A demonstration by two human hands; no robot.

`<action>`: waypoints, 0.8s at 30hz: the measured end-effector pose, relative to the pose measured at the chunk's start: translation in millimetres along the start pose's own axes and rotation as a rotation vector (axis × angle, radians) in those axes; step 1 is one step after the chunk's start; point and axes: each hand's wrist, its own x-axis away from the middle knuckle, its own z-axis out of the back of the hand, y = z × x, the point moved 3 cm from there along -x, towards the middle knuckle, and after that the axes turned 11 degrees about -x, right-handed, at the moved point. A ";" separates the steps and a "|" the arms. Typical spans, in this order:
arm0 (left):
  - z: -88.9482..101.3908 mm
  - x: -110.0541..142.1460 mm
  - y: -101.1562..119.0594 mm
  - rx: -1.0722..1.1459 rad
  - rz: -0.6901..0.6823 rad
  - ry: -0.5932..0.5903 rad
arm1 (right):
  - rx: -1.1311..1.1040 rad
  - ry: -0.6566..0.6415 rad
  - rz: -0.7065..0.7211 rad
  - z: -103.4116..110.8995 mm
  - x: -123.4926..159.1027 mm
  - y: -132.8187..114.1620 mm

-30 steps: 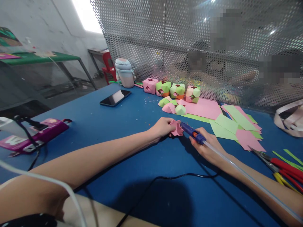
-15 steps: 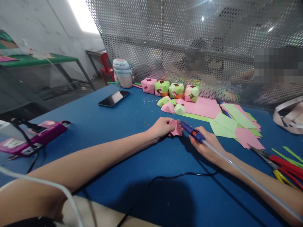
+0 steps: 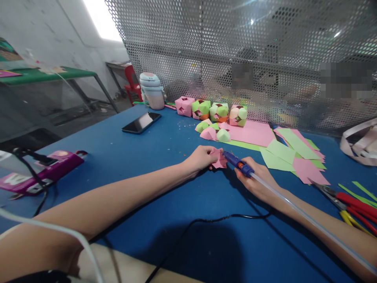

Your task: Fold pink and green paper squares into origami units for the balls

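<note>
My left hand (image 3: 200, 159) pinches a small folded pink paper piece (image 3: 218, 159) above the blue table (image 3: 165, 196). In my right hand (image 3: 255, 175) is a blue hot glue gun (image 3: 235, 162), its nozzle at the right edge of the pink piece. Whether the nozzle touches the paper I cannot tell. A long clear glue stick (image 3: 294, 209) runs out of the back of the gun, along my forearm. Behind my hands lie several folded paper pieces (image 3: 208, 133), pink and green, and a row of folded paper cubes (image 3: 219, 113).
Pink and green paper sheets (image 3: 278, 155) lie to the right, beside red-handled scissors (image 3: 353, 204). A phone (image 3: 141, 122) and a bottle (image 3: 153, 92) stand or lie at the back left. A purple power strip (image 3: 59, 169) sits left. A black cord (image 3: 215, 219) crosses the front. Perforated metal panel (image 3: 176, 35) behind.
Almost nothing differs. The glue gun's tip and my right hand have shifted very slightly left, still at the pink paper; my left hand keeps its hold.
</note>
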 end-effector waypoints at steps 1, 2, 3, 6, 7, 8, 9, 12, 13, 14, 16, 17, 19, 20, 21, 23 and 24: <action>0.0 -0.3 -0.4 0.003 0.004 -0.002 | 0.004 -0.006 -0.006 0.7 0.5 0.4; 0.0 -0.4 -0.7 0.005 0.006 -0.005 | 0.007 -0.009 -0.010 1.5 0.8 0.6; -0.1 -0.4 -0.8 0.006 0.008 -0.008 | 0.008 -0.009 -0.009 2.2 1.1 0.5; -0.3 0.6 0.8 0.009 0.000 -0.012 | 0.006 0.009 0.001 3.0 0.4 -1.2; -0.3 1.0 1.5 0.009 -0.003 -0.010 | 0.005 0.014 0.002 2.8 -0.1 -1.9; -0.3 1.3 2.0 0.009 -0.004 -0.007 | 0.004 0.014 0.001 2.6 -0.6 -2.6; -0.2 1.4 2.2 0.010 -0.003 -0.003 | 0.004 0.010 0.000 2.3 -0.9 -3.0; 0.1 0.5 0.6 0.013 0.012 0.009 | 0.003 -0.005 -0.012 3.1 -0.5 -2.2; 0.2 0.0 -0.2 0.015 0.016 0.010 | -0.002 -0.003 -0.020 3.9 -0.1 -1.3; 0.2 -0.4 -1.0 0.016 0.017 0.007 | -0.009 0.006 -0.029 4.9 0.4 -0.4; 0.2 -0.9 -1.8 0.022 0.018 -0.002 | -0.027 0.022 -0.033 6.0 0.9 0.9; 0.3 -1.0 -1.8 0.025 0.020 -0.005 | -0.035 0.021 -0.027 5.9 0.9 1.1; 0.7 -0.8 -1.4 0.035 0.026 -0.005 | -0.046 0.005 -0.011 4.9 0.5 1.1; 1.0 -0.7 -1.1 0.041 0.029 -0.003 | -0.049 -0.003 -0.013 4.3 0.4 1.3; 1.2 -0.7 -0.9 0.048 0.032 -0.001 | -0.051 -0.005 -0.021 4.0 0.3 1.8; 1.4 -1.1 -1.1 0.064 0.038 0.000 | -0.056 0.014 -0.051 4.7 0.6 3.2; 1.5 -1.4 -1.3 0.072 0.041 -0.002 | -0.060 0.032 -0.062 5.5 0.9 3.8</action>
